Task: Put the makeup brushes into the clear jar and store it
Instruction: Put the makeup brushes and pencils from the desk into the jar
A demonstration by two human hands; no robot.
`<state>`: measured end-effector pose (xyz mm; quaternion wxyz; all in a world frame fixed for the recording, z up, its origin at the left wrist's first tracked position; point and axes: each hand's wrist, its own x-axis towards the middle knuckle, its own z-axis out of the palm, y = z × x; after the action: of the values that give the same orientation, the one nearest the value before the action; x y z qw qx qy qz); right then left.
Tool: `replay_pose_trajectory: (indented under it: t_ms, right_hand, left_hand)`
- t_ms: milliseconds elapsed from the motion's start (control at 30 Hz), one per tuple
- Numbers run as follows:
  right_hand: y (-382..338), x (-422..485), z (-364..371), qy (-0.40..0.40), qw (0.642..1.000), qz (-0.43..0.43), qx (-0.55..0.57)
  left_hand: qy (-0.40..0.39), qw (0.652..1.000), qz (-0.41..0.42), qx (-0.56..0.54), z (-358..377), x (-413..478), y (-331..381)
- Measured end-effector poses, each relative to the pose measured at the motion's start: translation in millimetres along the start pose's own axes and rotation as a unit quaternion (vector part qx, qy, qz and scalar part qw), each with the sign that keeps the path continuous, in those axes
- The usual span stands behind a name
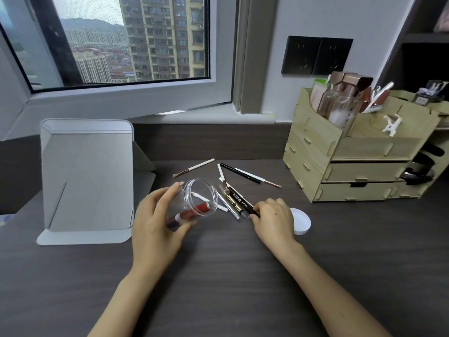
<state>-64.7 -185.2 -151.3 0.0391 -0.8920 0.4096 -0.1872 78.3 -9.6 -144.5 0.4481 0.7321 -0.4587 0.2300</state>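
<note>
Hands loading the clear jar (196, 203) on the desk (218, 276).
Left hand (155, 220) is gripping the jar, tilting its mouth rightward; right hand (272, 220) is pinching a black pencil (243, 203) from the brush pile (227, 190). Feeding it end-first should prevent snagging. Beyond, the white lid (302, 221) and organizer (352, 152) are waiting.

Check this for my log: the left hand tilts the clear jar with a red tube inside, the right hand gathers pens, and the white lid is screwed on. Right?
Not quite. In the head view the white lid lies on the desk beside the right hand; the clear jar is open. The left hand, red tube and pens are as stated.
</note>
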Motion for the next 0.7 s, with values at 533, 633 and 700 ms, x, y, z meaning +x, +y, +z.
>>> replay_pose_trajectory:
  t_ms: [533,633,700]
  right_hand:
    - [11,-38,-80,0.083,0.934,-0.059,0.342]
    - [-3,-37,-80,0.103,0.947,-0.118,0.281]
    - [-18,-34,-72,0.142,0.953,-0.15,0.222]
  left_hand:
    - [0.008,1.0,-0.02,0.016,6,-1,-7]
    - [0.004,0.999,0.015,0.045,6,-1,-6]
    - [-0.006,0.997,0.048,0.064,6,-2,-6]
